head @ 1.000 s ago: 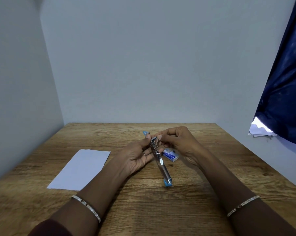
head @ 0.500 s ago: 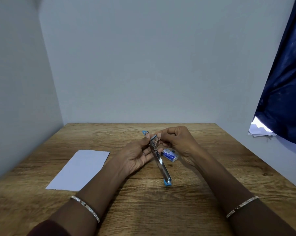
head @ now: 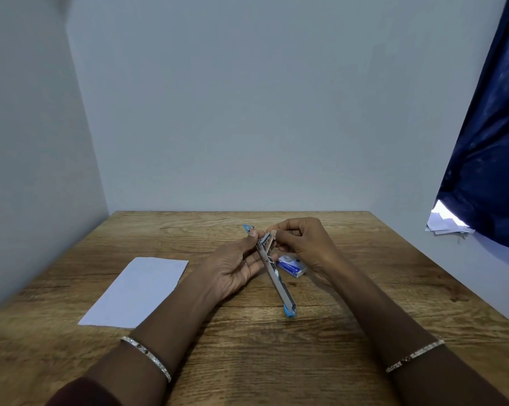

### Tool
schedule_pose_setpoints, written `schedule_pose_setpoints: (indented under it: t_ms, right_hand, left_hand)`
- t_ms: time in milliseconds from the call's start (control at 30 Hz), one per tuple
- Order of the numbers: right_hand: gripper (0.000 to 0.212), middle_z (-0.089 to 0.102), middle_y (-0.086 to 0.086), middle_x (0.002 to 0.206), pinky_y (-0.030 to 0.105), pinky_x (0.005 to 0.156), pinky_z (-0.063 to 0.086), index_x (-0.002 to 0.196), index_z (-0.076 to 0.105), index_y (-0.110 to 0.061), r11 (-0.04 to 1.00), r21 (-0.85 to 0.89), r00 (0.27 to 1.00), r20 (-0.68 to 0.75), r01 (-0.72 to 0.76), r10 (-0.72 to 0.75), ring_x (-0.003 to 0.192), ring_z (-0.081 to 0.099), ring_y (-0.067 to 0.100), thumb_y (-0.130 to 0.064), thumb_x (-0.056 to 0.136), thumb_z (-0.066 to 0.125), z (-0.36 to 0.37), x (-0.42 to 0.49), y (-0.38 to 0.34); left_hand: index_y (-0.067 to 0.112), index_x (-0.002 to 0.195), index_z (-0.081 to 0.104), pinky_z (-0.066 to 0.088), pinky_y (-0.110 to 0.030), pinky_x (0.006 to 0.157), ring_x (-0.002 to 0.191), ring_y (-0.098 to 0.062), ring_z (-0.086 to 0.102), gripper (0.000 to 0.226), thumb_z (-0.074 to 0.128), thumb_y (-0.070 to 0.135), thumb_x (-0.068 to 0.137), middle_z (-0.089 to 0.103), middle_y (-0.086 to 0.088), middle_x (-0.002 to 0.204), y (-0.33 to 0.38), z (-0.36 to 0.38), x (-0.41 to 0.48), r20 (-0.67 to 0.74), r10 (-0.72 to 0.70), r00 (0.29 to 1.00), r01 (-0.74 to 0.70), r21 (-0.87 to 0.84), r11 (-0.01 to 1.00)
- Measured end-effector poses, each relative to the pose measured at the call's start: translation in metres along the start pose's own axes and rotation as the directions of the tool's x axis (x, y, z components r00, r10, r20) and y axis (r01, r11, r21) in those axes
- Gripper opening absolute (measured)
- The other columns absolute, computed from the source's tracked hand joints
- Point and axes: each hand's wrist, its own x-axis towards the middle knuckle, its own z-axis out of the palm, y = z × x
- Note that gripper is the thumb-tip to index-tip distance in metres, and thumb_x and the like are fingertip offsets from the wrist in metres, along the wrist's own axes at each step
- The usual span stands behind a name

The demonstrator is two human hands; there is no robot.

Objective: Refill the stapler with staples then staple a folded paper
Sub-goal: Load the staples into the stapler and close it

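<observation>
A slim metal stapler (head: 276, 279) with blue ends is swung open and held above the middle of the wooden table (head: 247, 361), its long arm pointing toward me. My left hand (head: 232, 271) grips it near the hinge, thumb on top. My right hand (head: 303, 241) pinches at the stapler's far end with thumb and forefinger; whether staples are between those fingers is too small to tell. A small blue and white staple box (head: 292, 266) lies on the table just under my right hand. A white sheet of paper (head: 139, 291) lies flat to the left.
Grey walls close the table at the back and left. A dark blue curtain (head: 487, 142) hangs at the right, with loose white papers (head: 443, 224) below it. A bracelet is on each wrist.
The hands and the stapler have hardly moved. My right fingers stay pinched at the stapler's far end.
</observation>
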Motion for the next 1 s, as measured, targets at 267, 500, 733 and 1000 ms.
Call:
schedule_pose_setpoints:
  t_ms: [267,500,733,1000]
  right_hand:
    - [0.011,0.077,0.019,0.088,0.044,0.082,0.061,0.096,0.076,-0.002,0.977,-0.196,0.995,0.061,0.083,-0.073,0.080,0.073,0.024,-0.010,0.090,0.073,-0.0032,-0.0021,-0.0055]
    - [0.008,0.074,0.015,0.082,0.028,0.065,0.061,0.098,0.073,-0.002,0.962,-0.251,0.993,0.082,0.104,-0.086,0.069,0.073,0.015,-0.006,0.094,0.067,-0.0038,-0.0025,-0.0062]
    - [0.011,0.075,0.004,0.068,0.027,0.061,0.058,0.091,0.071,-0.010,0.972,-0.189,0.982,-0.101,0.138,-0.159,0.063,0.072,0.014,-0.004,0.096,0.063,-0.0078,0.0028,-0.0031]
    - [0.010,0.077,0.005,0.076,0.025,0.065,0.059,0.097,0.073,-0.011,0.936,-0.251,0.957,-0.086,0.247,-0.276,0.068,0.075,0.014,-0.009,0.096,0.064,-0.0004,0.0005,-0.0078]
  left_hand:
    - [-0.011,0.102,0.064,0.065,-0.044,0.061,0.076,-0.031,0.079,0.019,0.056,0.006,0.098,0.077,-0.027,0.088,0.0000,-0.0008,-0.0013,0.017,0.000,1.000,0.001,-0.019,1.000]
    - [-0.010,0.102,0.064,0.065,-0.044,0.062,0.078,-0.031,0.079,0.018,0.057,0.005,0.097,0.077,-0.026,0.090,-0.0011,-0.0001,-0.0003,0.021,0.004,1.000,-0.004,0.000,1.000]
    - [-0.008,0.098,0.065,0.065,-0.046,0.065,0.079,-0.033,0.078,0.015,0.061,0.006,0.096,0.076,-0.026,0.084,0.0001,0.0017,-0.0026,0.047,0.006,0.999,-0.008,0.035,0.999]
    - [-0.010,0.104,0.068,0.065,-0.041,0.067,0.084,-0.030,0.079,0.029,0.073,0.008,0.082,0.077,-0.022,0.088,-0.0019,0.0040,-0.0025,0.100,0.076,0.992,-0.086,0.096,0.992]
